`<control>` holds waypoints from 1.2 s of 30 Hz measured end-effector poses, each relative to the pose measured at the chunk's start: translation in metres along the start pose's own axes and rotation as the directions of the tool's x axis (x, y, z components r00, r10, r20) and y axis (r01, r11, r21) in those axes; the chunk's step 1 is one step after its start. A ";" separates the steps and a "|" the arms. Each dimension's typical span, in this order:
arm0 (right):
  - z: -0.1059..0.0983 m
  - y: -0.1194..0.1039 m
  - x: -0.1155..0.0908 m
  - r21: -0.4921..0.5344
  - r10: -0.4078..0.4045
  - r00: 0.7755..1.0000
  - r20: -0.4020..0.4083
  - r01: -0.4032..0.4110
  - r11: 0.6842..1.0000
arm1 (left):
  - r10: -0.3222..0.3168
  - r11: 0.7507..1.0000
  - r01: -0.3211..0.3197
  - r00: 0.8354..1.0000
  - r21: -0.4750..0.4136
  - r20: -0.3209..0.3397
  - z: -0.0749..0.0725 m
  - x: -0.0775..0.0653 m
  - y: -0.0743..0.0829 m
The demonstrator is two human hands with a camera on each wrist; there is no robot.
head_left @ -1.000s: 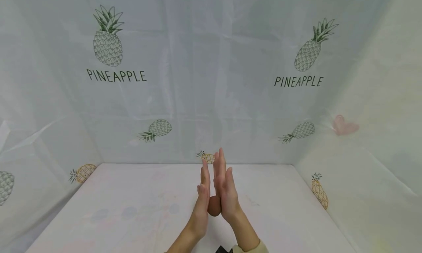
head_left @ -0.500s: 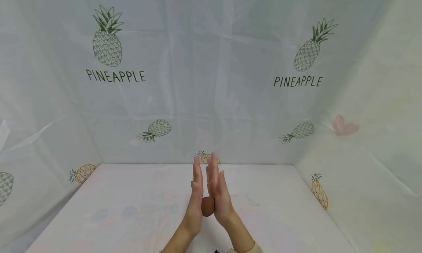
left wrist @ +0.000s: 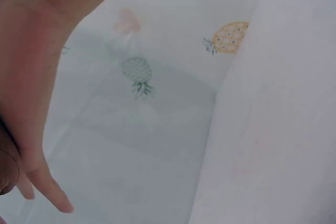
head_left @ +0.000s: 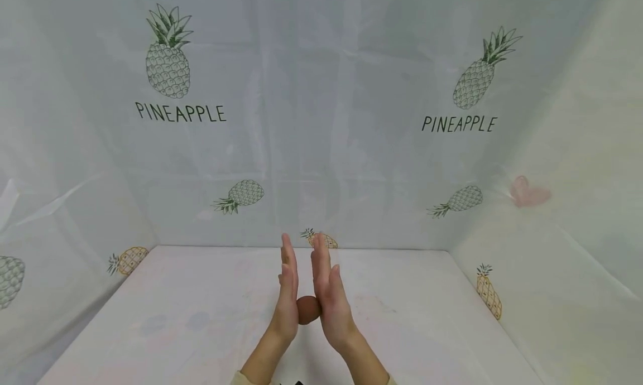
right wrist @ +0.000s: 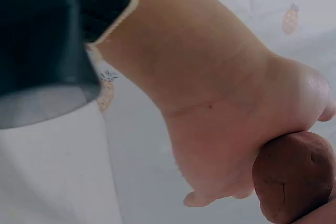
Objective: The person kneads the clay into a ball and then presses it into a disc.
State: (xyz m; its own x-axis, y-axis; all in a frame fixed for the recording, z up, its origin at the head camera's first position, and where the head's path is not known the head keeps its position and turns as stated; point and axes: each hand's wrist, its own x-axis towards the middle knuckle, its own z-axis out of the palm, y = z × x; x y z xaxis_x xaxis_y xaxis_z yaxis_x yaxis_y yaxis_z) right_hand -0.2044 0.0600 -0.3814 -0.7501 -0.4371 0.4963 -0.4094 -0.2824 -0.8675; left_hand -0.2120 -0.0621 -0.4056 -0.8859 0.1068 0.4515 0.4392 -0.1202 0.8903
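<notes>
A brown lump of clay [head_left: 308, 309], roughly ball-shaped, is sandwiched between two upright palms in the head view. On its left side the left hand [head_left: 287, 304] presses flat, fingers straight and pointing up and away. The right hand [head_left: 334, 309] presses from the other side in the same way, its thumb raised. Small cracks and a dent mark the clay ball [right wrist: 294, 177] in the right wrist view, where it lies against the palm. Only a dark sliver of the clay [left wrist: 7, 166] shows at the left edge of the left wrist view.
A white table [head_left: 201, 318] with faint coloured stains lies below the hands. Pale sheeting [head_left: 321, 123] printed with pineapples hangs behind it and along both sides. A dark wrist device [right wrist: 47, 40] fills a corner of the right wrist view.
Both hands and the clay ball have shifted left. The palms and fingers stand slightly wider apart, and the clay looks wider. The left sleeve's edge has come into view.
</notes>
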 end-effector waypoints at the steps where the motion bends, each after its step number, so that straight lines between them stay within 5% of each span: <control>1: -0.001 -0.001 0.000 -0.005 -0.005 1.000 -0.013 0.005 1.000 | -0.002 1.000 0.002 1.000 0.002 0.011 0.001 0.000 -0.001; 8: -0.006 -0.001 0.001 -0.033 -0.036 0.996 -0.079 0.034 0.999 | 0.002 0.999 0.003 0.995 -0.047 0.100 0.008 -0.004 -0.009; 15: -0.009 0.007 0.004 -0.053 -0.019 0.996 -0.091 0.015 0.998 | 0.056 0.991 -0.034 0.983 -0.131 0.173 0.006 -0.008 0.000; 24: 0.002 0.017 0.003 -0.053 0.049 0.998 -0.031 -0.051 0.997 | 0.082 0.989 -0.068 0.991 -0.132 0.105 -0.008 -0.006 0.012; 36: 0.008 0.002 -0.002 -0.030 0.004 1.000 -0.009 -0.004 1.000 | -0.059 0.991 0.065 0.996 -0.115 0.062 -0.015 0.003 -0.005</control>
State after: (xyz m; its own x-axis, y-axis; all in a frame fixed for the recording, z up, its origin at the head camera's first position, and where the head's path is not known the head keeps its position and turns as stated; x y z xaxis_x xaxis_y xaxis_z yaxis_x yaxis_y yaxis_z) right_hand -0.2000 0.0537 -0.3842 -0.7560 -0.4306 0.4929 -0.4220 -0.2551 -0.8700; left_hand -0.2186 -0.0757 -0.4093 -0.8991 0.1749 0.4014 0.3602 -0.2257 0.9052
